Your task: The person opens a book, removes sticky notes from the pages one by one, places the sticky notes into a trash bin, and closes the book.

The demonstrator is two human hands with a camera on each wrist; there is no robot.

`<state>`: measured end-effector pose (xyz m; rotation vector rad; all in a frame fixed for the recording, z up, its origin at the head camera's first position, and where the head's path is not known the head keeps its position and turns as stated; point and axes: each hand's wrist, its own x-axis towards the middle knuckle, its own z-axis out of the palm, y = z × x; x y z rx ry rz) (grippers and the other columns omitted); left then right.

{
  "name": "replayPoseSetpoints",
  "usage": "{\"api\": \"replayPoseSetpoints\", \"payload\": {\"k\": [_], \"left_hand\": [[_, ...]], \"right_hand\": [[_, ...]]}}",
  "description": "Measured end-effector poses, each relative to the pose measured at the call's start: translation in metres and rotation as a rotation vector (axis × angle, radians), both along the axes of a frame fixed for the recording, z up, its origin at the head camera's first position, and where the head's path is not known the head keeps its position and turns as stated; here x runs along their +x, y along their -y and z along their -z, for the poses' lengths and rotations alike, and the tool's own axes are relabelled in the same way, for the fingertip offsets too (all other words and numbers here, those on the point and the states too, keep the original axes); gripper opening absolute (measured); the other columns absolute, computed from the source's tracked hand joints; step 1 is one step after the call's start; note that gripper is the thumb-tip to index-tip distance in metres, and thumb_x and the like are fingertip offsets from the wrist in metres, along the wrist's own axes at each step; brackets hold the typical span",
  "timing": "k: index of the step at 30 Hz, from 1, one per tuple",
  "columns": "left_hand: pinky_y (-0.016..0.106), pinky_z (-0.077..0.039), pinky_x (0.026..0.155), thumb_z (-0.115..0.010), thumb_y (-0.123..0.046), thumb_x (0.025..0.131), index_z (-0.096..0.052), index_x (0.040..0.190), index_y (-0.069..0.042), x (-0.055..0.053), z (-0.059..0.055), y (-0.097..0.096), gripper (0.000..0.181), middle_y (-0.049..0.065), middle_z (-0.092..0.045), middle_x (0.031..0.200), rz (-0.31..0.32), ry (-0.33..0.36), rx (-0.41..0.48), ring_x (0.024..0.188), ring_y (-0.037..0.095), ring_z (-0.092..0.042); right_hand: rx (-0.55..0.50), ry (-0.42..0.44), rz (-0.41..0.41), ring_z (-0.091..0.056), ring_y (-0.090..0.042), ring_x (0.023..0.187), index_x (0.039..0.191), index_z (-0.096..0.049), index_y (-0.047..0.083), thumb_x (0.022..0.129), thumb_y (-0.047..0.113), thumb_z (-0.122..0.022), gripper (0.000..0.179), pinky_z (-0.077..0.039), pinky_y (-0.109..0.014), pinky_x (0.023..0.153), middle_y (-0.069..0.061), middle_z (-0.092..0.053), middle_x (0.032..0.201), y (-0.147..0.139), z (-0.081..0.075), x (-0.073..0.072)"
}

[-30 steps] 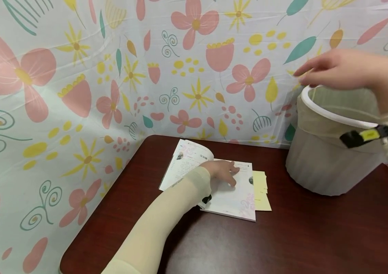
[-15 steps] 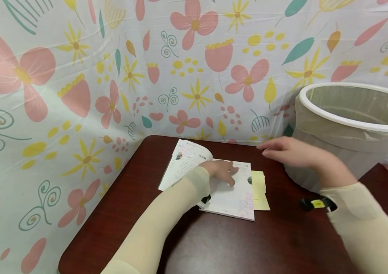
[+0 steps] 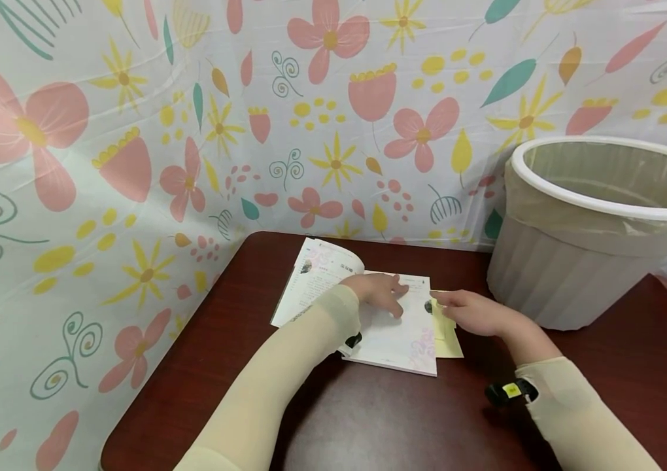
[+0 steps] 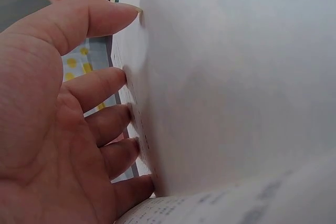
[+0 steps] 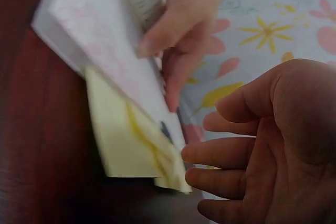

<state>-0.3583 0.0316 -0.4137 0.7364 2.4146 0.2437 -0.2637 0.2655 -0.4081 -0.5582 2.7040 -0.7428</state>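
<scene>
An open book (image 3: 395,350) lies on the dark wooden table, its left page curling up near the spine. My left hand (image 3: 376,294) rests on the right page with its fingers spread; in the left wrist view the fingertips (image 4: 116,77) touch the paper. Yellow sticky notes (image 3: 450,345) stick out from under the book's right edge. Just over them is my right hand (image 3: 473,314), fingers loosely extended. In the right wrist view nothing is between its thumb and fingers, and the notes (image 5: 113,135) lie just beyond the fingertips. Whether those fingertips touch them I cannot tell.
A grey ribbed waste bin (image 3: 545,281) with a white rim and a clear liner stands at the table's back right. Behind and to the left hangs a flower-patterned cloth (image 3: 239,242). The table (image 3: 369,418) extends in front of the book.
My right hand has come down from above the bin, moving left to the sticky notes. The left hand has stayed on the page.
</scene>
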Motion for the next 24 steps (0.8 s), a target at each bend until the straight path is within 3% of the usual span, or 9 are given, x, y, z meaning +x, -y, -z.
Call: {"api": "replayPoseSetpoints", "payload": {"k": [7, 16, 24], "left_hand": [[0.034, -0.024, 0.127, -0.069, -0.049, 0.089, -0.033, 0.159, -0.046, 0.002, 0.002, 0.001, 0.078, -0.016, -0.013, 0.173, 0.009, -0.029, 0.009, 0.161, 0.01, -0.014], [0.035, -0.023, 0.128, -0.068, -0.049, 0.089, -0.032, 0.159, -0.045, 0.002, 0.001, 0.001, 0.078, -0.014, -0.013, 0.174, 0.018, -0.036, 0.011, 0.161, 0.011, -0.015], [0.034, -0.024, 0.128, -0.068, -0.049, 0.091, -0.03, 0.16, -0.045, 0.002, 0.0, 0.0, 0.079, -0.014, -0.011, 0.174, 0.018, -0.02, -0.006, 0.161, 0.012, -0.014]], "right_hand": [[0.028, 0.043, 0.029, -0.043, -0.047, 0.145, 0.153, -0.047, 0.001, 0.106, 0.022, -0.049, 0.051, -0.039, -0.065, 0.113, -0.027, -0.049, 0.154, 0.01, 0.011, 0.013], [0.006, 0.032, 0.025, -0.048, -0.047, 0.141, 0.154, -0.045, 0.0, 0.106, 0.021, -0.048, 0.052, -0.041, -0.064, 0.112, -0.031, -0.05, 0.151, 0.02, 0.013, 0.023], [-0.121, 0.049, 0.015, -0.046, -0.046, 0.142, 0.15, -0.05, -0.002, 0.107, 0.02, -0.05, 0.048, -0.04, -0.065, 0.112, -0.029, -0.053, 0.15, 0.014, 0.01, 0.021]]}}
